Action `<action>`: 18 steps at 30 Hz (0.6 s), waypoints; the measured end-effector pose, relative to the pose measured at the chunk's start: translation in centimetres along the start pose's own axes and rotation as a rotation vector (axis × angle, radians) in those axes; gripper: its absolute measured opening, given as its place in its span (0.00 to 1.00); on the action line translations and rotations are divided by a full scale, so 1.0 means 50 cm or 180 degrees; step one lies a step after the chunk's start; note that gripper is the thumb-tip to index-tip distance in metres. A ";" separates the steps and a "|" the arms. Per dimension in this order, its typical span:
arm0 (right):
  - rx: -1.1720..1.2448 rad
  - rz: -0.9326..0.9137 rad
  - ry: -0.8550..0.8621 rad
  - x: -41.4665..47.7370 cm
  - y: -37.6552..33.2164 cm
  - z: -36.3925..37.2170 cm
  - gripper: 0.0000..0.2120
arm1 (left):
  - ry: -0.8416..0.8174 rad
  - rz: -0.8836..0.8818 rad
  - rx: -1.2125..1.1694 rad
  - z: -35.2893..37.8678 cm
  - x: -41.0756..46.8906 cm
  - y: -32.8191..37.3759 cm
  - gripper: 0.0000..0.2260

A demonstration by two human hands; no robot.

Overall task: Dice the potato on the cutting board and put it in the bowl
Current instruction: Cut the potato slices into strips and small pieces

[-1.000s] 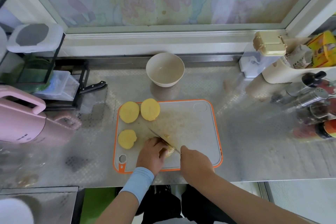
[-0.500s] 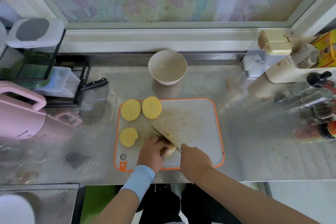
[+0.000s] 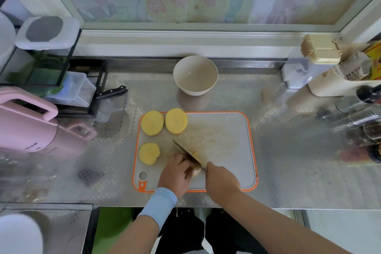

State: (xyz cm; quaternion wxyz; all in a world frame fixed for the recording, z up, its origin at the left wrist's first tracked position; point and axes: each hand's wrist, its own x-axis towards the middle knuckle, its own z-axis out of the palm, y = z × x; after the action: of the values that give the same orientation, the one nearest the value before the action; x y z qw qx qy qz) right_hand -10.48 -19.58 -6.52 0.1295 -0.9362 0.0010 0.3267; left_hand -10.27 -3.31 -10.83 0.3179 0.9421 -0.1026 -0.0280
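A grey cutting board (image 3: 226,146) with an orange rim lies on the steel counter. Three yellow potato slices rest on its left part: two at the far edge (image 3: 152,122) (image 3: 176,120) and one nearer (image 3: 149,153). My left hand (image 3: 176,175) holds down a small potato piece (image 3: 196,170) at the board's near edge, mostly hidden under my fingers. My right hand (image 3: 221,182) grips a knife (image 3: 186,151); its blade angles up-left over that piece. A beige bowl (image 3: 195,75) stands beyond the board and looks empty.
A pink appliance (image 3: 26,119) sits at the left. A black rack with clear boxes (image 3: 70,88) and a black knife handle (image 3: 112,91) stand at the back left. Containers, a cream holder (image 3: 338,86) and metal shakers (image 3: 358,113) crowd the right side.
Both hands stay at the board's near edge with the knife over the small piece; the blade barely shifts. The three slices and the bowl have not moved.
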 end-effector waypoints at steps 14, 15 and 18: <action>0.0182 -0.0189 0.0227 -0.017 0.004 -0.016 0.04 | 0.0140 -0.0234 0.0038 0.002 -0.012 -0.001 0.07; 0.0201 -0.0199 0.0274 -0.022 0.003 -0.016 0.04 | 0.0151 -0.0223 0.0030 0.002 -0.012 -0.003 0.07; 0.0206 -0.0232 0.0330 -0.038 0.002 -0.015 0.04 | 0.0168 -0.0172 -0.0025 0.002 -0.012 -0.007 0.07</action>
State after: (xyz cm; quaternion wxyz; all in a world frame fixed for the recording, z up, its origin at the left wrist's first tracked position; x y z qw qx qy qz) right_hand -11.53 -20.04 -4.83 0.1713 -0.9466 -0.0159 0.2727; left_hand -10.79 -3.00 -11.12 0.3232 0.9437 -0.0686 -0.0122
